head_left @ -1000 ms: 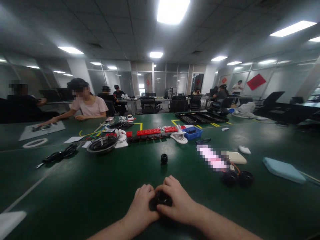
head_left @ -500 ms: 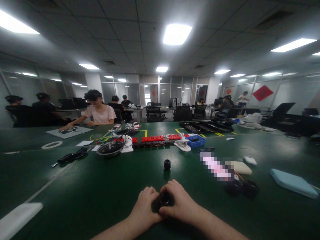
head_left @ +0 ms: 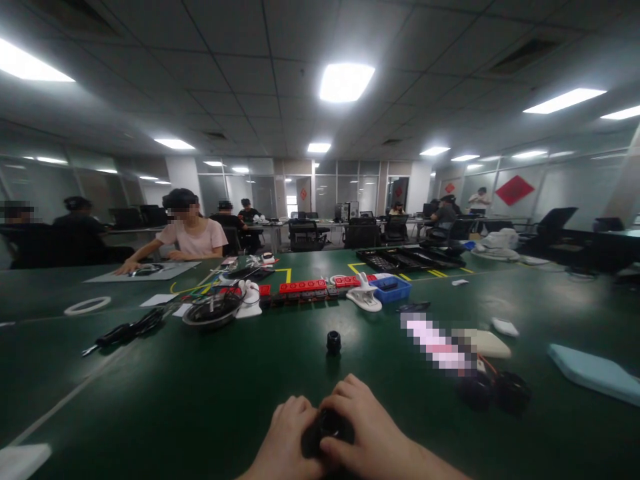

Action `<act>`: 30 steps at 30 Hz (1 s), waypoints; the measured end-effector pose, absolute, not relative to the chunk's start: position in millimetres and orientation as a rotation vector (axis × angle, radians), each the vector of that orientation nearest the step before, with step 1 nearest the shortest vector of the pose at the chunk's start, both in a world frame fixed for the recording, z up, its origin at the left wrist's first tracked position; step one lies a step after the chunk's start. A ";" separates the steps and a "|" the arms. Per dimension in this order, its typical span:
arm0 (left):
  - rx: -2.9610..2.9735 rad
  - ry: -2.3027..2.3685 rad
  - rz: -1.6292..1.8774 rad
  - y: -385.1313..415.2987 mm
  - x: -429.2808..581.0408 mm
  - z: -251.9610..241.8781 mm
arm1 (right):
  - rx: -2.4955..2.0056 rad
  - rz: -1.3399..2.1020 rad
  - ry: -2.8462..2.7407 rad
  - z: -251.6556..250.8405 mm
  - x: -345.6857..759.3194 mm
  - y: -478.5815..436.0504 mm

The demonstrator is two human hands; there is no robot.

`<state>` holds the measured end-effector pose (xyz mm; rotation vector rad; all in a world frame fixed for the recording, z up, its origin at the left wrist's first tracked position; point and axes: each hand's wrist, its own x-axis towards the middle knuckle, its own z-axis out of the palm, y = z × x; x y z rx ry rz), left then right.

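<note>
My left hand (head_left: 287, 437) and my right hand (head_left: 363, 427) meet low in the middle of the view, close to the tabletop. Between them they grip a black round fitting (head_left: 330, 427) with an open hole facing up, which looks like a cable gland part. The right thumb and fingers curl round its near and far sides, while the left hand closes on its left side. Much of the fitting is covered by my fingers. A little beyond my hands, a small black cable gland (head_left: 333, 342) stands upright on the green table (head_left: 210, 380), apart from both hands.
Across the table lie red and black socket strips (head_left: 303, 287), a blue bin (head_left: 391, 289), a metal bowl of cables (head_left: 213, 310) and a white clamp (head_left: 364, 293). To the right is a light-blue case (head_left: 593, 373). A co-worker (head_left: 193, 233) sits at far left.
The view has tilted up slightly, so my hands and the table things appear lower. Both hands keep hold of the black fitting.
</note>
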<state>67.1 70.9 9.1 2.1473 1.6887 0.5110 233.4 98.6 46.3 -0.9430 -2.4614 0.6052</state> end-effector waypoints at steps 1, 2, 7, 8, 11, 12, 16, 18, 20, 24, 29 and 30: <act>2.145 1.688 0.503 71.1 67.3 9.7 | -0.951 0.599 -2.464 46.5 233.0 98.3; 2.146 1.685 0.500 71.4 67.4 9.9 | -0.956 0.596 -2.465 46.6 232.5 98.1; 2.141 1.671 0.543 73.2 65.2 5.3 | -0.932 0.623 -2.448 45.7 229.4 96.0; 2.136 1.669 0.555 73.5 64.6 4.4 | -0.920 0.630 -2.441 45.1 228.8 95.4; 2.122 1.661 0.577 73.8 63.3 3.3 | -0.882 0.644 -2.416 43.8 226.6 93.5; 2.118 1.655 0.569 73.7 62.9 3.2 | -0.868 0.647 -2.414 43.7 225.8 92.9; 2.110 1.657 0.528 72.8 62.2 1.5 | -0.845 0.617 -2.437 44.2 222.0 90.8; 2.110 1.674 0.542 72.6 62.3 0.1 | -0.843 0.572 -2.456 43.9 220.3 89.6; 2.120 1.688 0.564 72.6 63.0 0.0 | -0.825 0.518 -2.478 42.8 218.9 88.2; 2.097 1.710 0.545 72.6 65.0 4.5 | -0.753 0.460 -2.518 39.3 217.0 84.4; 2.082 1.720 0.525 71.7 66.5 8.0 | -0.689 0.439 -2.575 36.5 216.6 80.8; 2.081 1.723 0.531 71.6 66.4 7.8 | -0.694 0.435 -2.581 36.4 216.9 80.5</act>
